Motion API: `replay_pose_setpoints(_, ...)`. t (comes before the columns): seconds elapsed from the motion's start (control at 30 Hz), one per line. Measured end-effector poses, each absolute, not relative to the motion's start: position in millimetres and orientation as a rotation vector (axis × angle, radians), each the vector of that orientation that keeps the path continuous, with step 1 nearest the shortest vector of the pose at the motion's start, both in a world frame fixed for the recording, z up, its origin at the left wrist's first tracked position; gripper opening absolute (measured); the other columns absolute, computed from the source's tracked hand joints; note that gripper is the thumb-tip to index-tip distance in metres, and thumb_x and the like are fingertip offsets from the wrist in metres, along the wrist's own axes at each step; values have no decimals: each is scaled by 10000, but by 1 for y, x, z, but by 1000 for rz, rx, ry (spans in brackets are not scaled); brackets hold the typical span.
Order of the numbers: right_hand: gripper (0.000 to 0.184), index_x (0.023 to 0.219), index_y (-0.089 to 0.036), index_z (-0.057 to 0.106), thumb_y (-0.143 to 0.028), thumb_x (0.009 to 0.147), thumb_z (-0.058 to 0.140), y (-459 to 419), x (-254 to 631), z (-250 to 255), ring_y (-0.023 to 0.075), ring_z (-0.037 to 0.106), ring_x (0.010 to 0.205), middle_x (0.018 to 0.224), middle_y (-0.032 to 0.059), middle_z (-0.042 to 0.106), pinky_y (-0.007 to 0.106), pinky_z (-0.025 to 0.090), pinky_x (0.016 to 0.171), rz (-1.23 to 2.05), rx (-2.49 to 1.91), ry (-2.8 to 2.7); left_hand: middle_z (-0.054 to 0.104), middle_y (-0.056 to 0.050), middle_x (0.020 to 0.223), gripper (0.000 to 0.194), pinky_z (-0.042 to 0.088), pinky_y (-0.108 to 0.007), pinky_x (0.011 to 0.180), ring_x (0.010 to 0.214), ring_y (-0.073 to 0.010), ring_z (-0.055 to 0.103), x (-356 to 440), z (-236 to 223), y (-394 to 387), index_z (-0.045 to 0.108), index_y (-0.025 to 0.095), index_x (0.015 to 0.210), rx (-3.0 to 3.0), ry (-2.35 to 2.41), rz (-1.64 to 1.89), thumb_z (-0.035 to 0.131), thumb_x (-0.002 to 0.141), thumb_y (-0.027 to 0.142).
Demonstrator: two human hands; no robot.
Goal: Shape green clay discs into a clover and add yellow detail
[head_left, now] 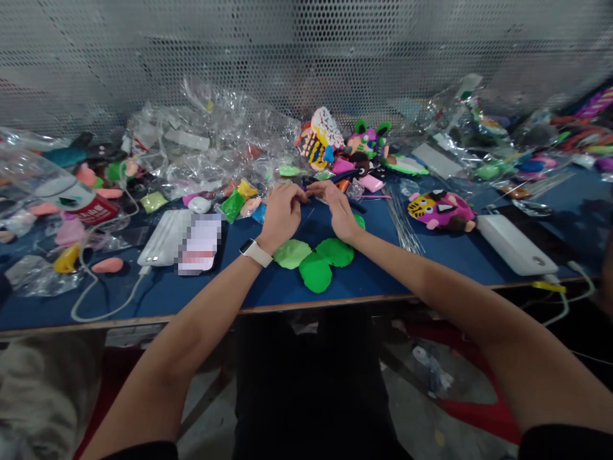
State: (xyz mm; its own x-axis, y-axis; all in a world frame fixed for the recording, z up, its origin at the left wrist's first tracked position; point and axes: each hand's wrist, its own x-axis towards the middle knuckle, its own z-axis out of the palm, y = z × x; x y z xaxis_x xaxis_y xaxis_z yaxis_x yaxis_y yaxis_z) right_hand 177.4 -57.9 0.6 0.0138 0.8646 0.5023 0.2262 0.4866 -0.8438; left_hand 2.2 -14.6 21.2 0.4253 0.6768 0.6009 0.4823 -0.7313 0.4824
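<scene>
A blue desk (278,291) with a smooth top and a thin pale front edge runs across the view, backed by a grey metal wall (268,38) punched all over with small round holes. Below it, a grey floor (402,415) shows beside a red stool (474,412).

The landmark is the bright green disc (316,273) near the front edge: flat, matte, roughly round, with a clay-like look. Just beyond it to the right lies a second green disc (336,251), and to the left a light green disc (292,253), slightly more pointed.

Beyond the bright green disc, the left hand (281,214) (a white-strapped watch (256,252) circles its wrist) bends its fingers downward, while the right hand (338,207) arches with fingertips close to the left's. Whether either grips anything cannot be told.

Farther beyond the bright green disc, crinkled clear wrappers (230,140) and a white-speckled figure (325,137) crowd together. To its right are a sheaf of thin wires (400,223) and a rounded pink-and-yellow figure (440,211); to its left, a glossy white power bank (165,237) beside a phone (200,246) (its screen is pixelated).
</scene>
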Motion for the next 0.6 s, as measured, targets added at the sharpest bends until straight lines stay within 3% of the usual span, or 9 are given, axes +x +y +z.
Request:
replay_pose_setpoints(0.23, 757, 1304, -319, 708, -908, 1045, 310, -50, 195, 25, 296, 721, 1268, 1226, 81, 793, 532, 551, 1185, 662, -1029, -1526, 723, -60, 950, 305, 499, -432, 956, 1016, -264, 655, 4, 15, -11, 581, 242, 864, 2478, 996, 1227, 467, 870, -41)
replay_pose_setpoints(0.37, 439, 1217, -272, 765, -652, 1073, 600, -70, 228, 50, 297, 732, 1141, 1148, 83, 805, 503, 585, 1071, 479, -1149, -1813, 724, -65, 955, 300, 497, -434, 952, 1028, -267, 659, 4, 16, -11, 584, 240, 863, 2479, 1000, 1207, 480, 872, -41)
replay_pose_setpoints(0.47, 232, 1101, -229, 821, -399, 1010, 692, -90, 257, 55, 317, 730, 1097, 1121, 108, 811, 519, 569, 1060, 374, -1226, -2247, 722, -69, 962, 292, 495, -444, 967, 1050, -272, 661, 5, 17, -13, 590, 238, 860, 2465, 1012, 1180, 491, 888, -35)
replay_pose_setpoints(0.53, 245, 1148, -222, 837, -304, 958, 706, -96, 272, 52, 334, 728, 1143, 1183, 121, 814, 525, 563, 1080, 347, -1259, -2471, 719, -66, 969, 299, 494, -451, 979, 1056, -272, 662, 6, 18, -14, 595, 237, 863, 2458, 1012, 1165, 487, 895, -40)
replay_pose_setpoints(0.6, 388, 1265, -221, 828, -223, 896, 710, -94, 281, 47, 348, 721, 1221, 1296, 126, 805, 523, 561, 1108, 334, -1270, -2583, 719, -62, 972, 309, 493, -456, 985, 1056, -272, 662, 6, 18, -15, 597, 236, 864, 2452, 1010, 1157, 480, 895, -48)
